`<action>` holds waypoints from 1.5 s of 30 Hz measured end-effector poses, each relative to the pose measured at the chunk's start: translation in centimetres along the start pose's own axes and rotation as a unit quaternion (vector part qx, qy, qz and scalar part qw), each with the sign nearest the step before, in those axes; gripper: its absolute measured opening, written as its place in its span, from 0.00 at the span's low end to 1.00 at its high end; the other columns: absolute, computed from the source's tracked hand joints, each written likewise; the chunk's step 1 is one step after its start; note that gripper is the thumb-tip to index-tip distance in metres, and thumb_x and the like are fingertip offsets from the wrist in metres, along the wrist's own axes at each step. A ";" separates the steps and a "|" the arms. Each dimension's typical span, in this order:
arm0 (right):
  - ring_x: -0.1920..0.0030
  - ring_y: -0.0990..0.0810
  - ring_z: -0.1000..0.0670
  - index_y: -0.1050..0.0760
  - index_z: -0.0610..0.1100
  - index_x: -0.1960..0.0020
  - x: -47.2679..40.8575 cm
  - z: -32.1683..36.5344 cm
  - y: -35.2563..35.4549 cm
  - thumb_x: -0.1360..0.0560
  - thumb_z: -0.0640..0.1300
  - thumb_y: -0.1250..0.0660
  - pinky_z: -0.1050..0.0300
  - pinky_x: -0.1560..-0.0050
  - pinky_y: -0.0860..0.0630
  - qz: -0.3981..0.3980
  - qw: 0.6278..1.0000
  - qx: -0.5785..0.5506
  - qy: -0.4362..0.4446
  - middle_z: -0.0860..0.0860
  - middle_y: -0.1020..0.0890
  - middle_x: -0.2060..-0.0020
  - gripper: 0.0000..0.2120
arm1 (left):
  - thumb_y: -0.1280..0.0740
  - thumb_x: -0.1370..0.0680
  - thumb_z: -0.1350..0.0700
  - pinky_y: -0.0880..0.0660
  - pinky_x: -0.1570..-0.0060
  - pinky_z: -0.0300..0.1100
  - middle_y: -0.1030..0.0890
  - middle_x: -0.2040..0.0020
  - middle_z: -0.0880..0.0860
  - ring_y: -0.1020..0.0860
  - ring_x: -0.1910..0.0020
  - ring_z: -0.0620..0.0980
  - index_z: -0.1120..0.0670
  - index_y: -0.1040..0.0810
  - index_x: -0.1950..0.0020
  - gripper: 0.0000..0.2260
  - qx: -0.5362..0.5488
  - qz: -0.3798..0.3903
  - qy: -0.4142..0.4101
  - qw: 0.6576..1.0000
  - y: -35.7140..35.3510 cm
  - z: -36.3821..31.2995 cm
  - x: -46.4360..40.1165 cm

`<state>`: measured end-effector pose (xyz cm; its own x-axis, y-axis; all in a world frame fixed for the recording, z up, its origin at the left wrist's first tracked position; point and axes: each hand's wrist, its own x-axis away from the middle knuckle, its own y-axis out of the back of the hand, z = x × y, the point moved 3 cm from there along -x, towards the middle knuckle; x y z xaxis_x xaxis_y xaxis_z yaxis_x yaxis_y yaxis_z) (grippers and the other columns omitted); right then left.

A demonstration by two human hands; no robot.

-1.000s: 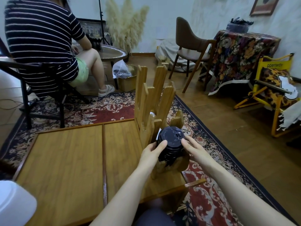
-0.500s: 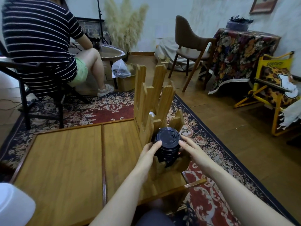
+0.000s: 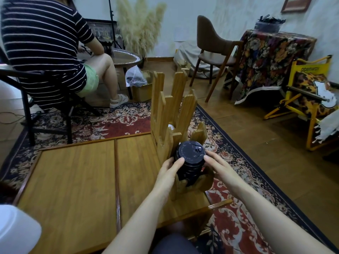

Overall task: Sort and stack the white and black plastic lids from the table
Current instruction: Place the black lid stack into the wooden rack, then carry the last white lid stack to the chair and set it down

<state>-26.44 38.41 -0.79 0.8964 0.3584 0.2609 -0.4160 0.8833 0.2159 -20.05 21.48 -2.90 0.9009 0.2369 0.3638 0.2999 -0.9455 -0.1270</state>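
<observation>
A stack of black plastic lids (image 3: 190,162) sits in the near slot of a wooden slatted holder (image 3: 172,110) on the right side of the wooden table (image 3: 77,180). My left hand (image 3: 169,171) grips the stack's left side. My right hand (image 3: 218,166) presses against its right side. A bit of a white lid (image 3: 171,127) shows deeper in the holder, behind the slats; the rest of it is hidden.
A white rounded object (image 3: 14,230) sits at the table's near left corner. A person in a striped top (image 3: 42,48) sits on a chair at the back left. A patterned rug (image 3: 88,121), a brown chair (image 3: 211,44) and a yellow folding chair (image 3: 311,99) surround the table.
Both hands stay on the black lid stack, and it sits slightly lower in the holder than a second ago. The camera has shifted a little.
</observation>
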 end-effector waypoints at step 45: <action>0.36 0.27 0.57 0.30 0.51 0.30 5.9 9.1 -26.6 0.23 0.48 0.31 0.70 0.42 0.36 0.182 0.911 0.285 0.236 0.55 0.23 0.39 0.23 | 0.36 0.19 0.48 0.36 0.30 0.49 0.34 0.26 0.48 0.35 0.26 0.48 0.48 0.32 0.24 0.23 -0.448 -0.281 -0.091 0.844 29.5 -2.8 18.9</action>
<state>-11.47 14.32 3.57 0.5929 0.8052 0.0088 -0.5903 0.4272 0.6849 4.99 -2.53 2.80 0.7533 0.6572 -0.0243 0.4123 -0.4432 0.7960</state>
